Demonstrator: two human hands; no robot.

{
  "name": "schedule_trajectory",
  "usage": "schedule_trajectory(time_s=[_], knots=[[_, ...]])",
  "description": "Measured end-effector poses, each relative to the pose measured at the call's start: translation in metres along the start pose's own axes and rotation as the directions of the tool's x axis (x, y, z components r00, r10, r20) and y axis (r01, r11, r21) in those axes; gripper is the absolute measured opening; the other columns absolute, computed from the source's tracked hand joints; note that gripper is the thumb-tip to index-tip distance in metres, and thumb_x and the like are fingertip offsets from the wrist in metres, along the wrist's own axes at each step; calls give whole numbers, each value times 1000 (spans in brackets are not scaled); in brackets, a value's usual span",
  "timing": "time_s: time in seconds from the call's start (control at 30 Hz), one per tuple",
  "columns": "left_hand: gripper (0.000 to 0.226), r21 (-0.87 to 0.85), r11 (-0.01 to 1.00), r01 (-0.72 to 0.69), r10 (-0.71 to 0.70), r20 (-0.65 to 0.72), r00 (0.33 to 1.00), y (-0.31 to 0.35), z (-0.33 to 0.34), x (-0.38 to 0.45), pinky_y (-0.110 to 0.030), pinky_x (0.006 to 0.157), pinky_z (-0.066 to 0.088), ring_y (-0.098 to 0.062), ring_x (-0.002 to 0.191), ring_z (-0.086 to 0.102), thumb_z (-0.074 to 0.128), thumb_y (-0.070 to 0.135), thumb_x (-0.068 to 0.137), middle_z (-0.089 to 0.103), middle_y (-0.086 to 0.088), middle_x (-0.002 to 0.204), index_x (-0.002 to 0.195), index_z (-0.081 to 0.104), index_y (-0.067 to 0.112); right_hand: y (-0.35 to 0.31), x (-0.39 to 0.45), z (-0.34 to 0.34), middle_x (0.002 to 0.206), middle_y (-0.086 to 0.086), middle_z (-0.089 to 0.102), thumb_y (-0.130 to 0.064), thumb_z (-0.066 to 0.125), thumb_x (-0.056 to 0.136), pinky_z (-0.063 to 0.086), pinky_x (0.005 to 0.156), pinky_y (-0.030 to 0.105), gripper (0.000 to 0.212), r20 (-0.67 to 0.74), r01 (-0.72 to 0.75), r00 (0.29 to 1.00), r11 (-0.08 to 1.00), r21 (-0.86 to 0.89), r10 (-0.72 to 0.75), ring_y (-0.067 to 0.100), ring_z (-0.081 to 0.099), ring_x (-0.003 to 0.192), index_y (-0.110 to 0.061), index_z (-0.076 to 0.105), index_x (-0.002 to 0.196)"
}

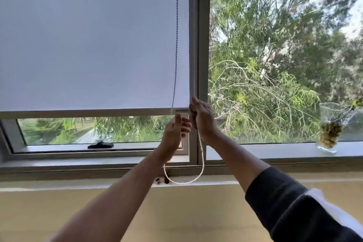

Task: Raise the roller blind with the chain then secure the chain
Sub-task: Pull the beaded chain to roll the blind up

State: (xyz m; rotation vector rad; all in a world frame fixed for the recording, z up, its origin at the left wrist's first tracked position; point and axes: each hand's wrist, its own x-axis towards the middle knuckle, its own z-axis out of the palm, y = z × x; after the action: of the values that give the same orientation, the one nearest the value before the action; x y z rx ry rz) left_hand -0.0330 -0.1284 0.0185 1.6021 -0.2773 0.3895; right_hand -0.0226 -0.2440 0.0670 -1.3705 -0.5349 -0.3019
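Note:
A pale grey roller blind covers most of the left window pane; its bottom bar hangs a little above the lower window frame. A beaded chain runs down in front of the blind's right side and forms a white loop near the sill. My right hand is shut on the chain strand beside the window's central post. My left hand is just left of it, fingers apart, palm turned toward the other strand, holding nothing that I can see.
A black window handle sits on the lower frame at left. A glass vase with stems stands on the sill at far right. A small chain fixing is at the sill's edge below the loop. Trees fill the right pane.

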Motion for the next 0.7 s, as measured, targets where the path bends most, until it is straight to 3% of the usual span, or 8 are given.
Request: schedule_trajectory(time_s=[0.1,0.17,0.3,0.4,0.5,0.63,0.7], knots=[[54,-45,996,-73,75,52,996,39,11,17,-24,65,55,-14,74,67,26,41,108,69,-6,83,94,67,10,-2,-11,-4,54,-5,66,-13,30,111,47,45,15,42,66,-23,998,995,94,17,3,61,46,4,59,84],[48,-91,991,-97,101,44,994,63,23,28,-20,66,55,-14,77,65,29,41,108,66,-6,85,94,63,10,3,-12,-4,49,-10,61,-7,30,110,40,44,10,41,34,-3,999,994,108,0,-3,54,43,-4,58,80],[48,-91,986,-137,143,67,987,105,42,45,-25,66,52,-19,75,62,31,44,106,64,-6,86,101,60,7,25,-13,-3,45,-12,35,-16,41,109,21,41,17,47,-44,58,997,996,-66,-61,2,25,39,-17,42,61],[50,-103,983,-153,152,-10,988,120,54,48,-29,46,30,-15,46,37,34,47,105,45,-2,59,66,49,19,35,-21,-6,52,-3,30,-18,42,108,17,46,24,45,-54,103,992,975,-195,-115,5,23,46,-18,41,62],[59,-95,980,-177,167,-101,981,103,53,46,-27,45,18,-13,36,22,36,47,105,29,-5,48,53,34,21,45,-28,-10,53,-8,32,-31,44,101,19,50,28,43,-30,129,989,940,-316,-146,7,26,50,-23,41,59],[59,-204,971,-125,120,-37,992,72,40,35,-21,41,19,-11,32,21,37,48,105,30,5,42,51,35,24,72,-36,-21,53,-10,36,-57,40,97,23,53,32,53,45,73,997,900,-431,-59,8,31,51,-16,43,64],[59,-213,971,-106,106,-14,994,62,35,33,-19,41,21,-10,32,21,37,49,105,30,7,41,52,35,25,77,-34,-30,57,-9,47,-66,32,96,32,56,32,59,115,61,993,830,-554,4,8,41,52,-17,51,69]])
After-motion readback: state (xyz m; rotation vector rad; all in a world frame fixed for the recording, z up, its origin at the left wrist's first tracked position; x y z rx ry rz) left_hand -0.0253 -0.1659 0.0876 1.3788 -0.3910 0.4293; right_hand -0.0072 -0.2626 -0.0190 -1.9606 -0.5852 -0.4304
